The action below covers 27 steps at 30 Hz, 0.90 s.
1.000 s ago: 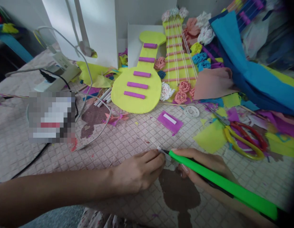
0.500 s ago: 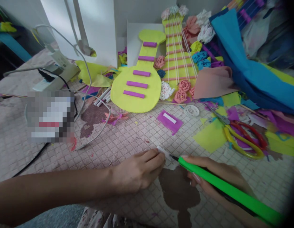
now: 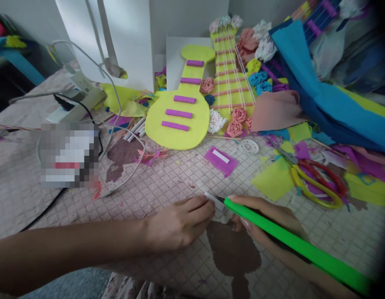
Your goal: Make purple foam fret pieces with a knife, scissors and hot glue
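Between the fingertips of my left hand (image 3: 182,222) a small white strip (image 3: 216,202) is pinched against the quilted cloth, its far end showing. My right hand (image 3: 273,220) is closed around a long bright green tool (image 3: 282,234) with a thin black tip; its exact kind is unclear. The tip rests at or just over the strip. Just beyond lies a purple paper piece (image 3: 229,167) with a similar white strip (image 3: 220,156) on it. Farther back is a yellow guitar-shaped cutout (image 3: 180,139) bearing several purple bars.
Red-and-yellow-handled scissors (image 3: 320,182) lie right, among coloured paper scraps. A white plastic ring (image 3: 248,146) sits near the middle. Behind stands a strung yellow guitar shape (image 3: 232,79) with paper flowers. A white cable (image 3: 141,141), a power strip (image 3: 74,101) and a blurred-out object (image 3: 69,155) occupy the left.
The green tool and my right hand have shifted slightly left, bringing the black tip further along the white strip. My left hand keeps its pinch. The camera view has moved a little.
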### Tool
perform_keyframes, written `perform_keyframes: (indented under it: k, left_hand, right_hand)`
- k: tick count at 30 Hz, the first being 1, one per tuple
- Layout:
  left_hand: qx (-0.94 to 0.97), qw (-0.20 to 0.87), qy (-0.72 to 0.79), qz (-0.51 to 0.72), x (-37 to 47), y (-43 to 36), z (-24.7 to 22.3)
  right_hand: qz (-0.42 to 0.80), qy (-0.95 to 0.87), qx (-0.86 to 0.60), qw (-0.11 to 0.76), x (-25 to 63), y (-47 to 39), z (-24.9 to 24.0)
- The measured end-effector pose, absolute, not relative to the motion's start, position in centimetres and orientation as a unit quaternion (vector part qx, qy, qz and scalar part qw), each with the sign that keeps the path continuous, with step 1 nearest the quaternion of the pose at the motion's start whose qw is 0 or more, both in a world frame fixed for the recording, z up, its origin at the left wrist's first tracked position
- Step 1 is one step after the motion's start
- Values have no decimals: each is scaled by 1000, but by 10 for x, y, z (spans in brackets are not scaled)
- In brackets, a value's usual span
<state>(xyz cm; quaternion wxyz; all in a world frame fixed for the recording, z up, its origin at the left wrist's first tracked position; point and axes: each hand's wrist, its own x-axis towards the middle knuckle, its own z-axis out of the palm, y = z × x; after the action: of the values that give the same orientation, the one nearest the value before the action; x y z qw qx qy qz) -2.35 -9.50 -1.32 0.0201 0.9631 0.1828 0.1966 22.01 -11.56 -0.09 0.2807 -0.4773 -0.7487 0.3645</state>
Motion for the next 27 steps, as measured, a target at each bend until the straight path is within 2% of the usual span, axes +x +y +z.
perform_keyframes:
  k: [27]
  left_hand:
    - [963,46,180,196,-23,-95,-12]
  right_hand:
    - [387,-762,-454,253,207,-101,5]
